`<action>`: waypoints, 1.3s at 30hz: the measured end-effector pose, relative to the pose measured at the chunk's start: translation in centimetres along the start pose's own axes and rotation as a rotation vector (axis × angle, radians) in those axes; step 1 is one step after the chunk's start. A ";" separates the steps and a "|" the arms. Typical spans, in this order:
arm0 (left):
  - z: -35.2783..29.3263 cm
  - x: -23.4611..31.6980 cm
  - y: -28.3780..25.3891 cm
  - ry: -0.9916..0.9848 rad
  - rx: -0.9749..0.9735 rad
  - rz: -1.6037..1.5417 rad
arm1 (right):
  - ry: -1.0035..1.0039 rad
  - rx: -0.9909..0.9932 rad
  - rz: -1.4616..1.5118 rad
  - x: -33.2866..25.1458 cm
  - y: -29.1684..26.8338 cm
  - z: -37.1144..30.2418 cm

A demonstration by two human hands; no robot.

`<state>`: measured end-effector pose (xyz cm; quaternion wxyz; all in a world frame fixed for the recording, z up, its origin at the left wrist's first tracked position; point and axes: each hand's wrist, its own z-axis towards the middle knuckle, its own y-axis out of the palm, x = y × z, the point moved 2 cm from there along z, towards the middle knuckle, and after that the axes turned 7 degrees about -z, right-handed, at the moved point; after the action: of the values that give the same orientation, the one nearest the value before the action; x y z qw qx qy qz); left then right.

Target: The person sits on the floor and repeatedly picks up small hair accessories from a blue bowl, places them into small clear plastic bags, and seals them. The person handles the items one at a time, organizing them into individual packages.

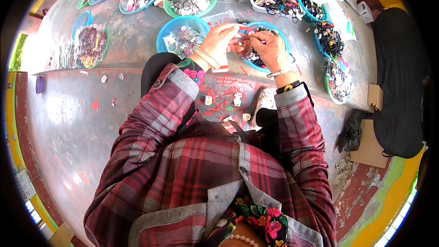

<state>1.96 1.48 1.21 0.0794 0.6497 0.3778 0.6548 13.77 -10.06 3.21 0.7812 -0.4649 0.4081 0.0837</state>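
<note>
My left hand (pixel 218 43) and my right hand (pixel 270 51) are raised close together over a blue basket (pixel 270 69) of small, dark, mixed pieces. Between them is what looks like a small clear plastic bag (pixel 243 47) with reddish bits in it; its details are too small to make out. A thin red strip (pixel 246 28) shows by my left fingertips. My left fingers are closed on the bag's near side, and the right thumb and forefinger pinch its other edge. Left of the hands, a larger blue basin (pixel 161 41) holds clear packets.
Ahead stand a green basket (pixel 214 1) of packets and a white tray (pixel 253 3) heaped with dark hair ties. More filled baskets line the right side, by a long black bag (pixel 400 82). Red strips (pixel 224 92) and small white cards (pixel 237 99) litter the floor near my shoe (pixel 265 100).
</note>
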 end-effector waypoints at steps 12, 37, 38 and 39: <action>-0.1 0.1 0.1 0.029 0.023 -0.074 | -0.066 0.094 -0.233 -1.8 0.3 -0.3; 0.5 -0.3 -0.3 0.019 0.051 -0.048 | 0.368 -0.005 0.715 0.8 0.3 0.2; 0.3 -0.1 -0.1 0.016 0.068 -0.041 | 0.367 -0.025 0.761 1.0 0.4 0.2; 0.3 0.0 0.0 0.017 0.075 -0.025 | 0.367 -0.044 0.807 1.1 0.4 0.2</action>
<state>2.22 1.56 1.17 0.0599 0.6420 0.4108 0.6446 14.40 -9.96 2.21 0.5906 -0.2920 0.6869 0.3068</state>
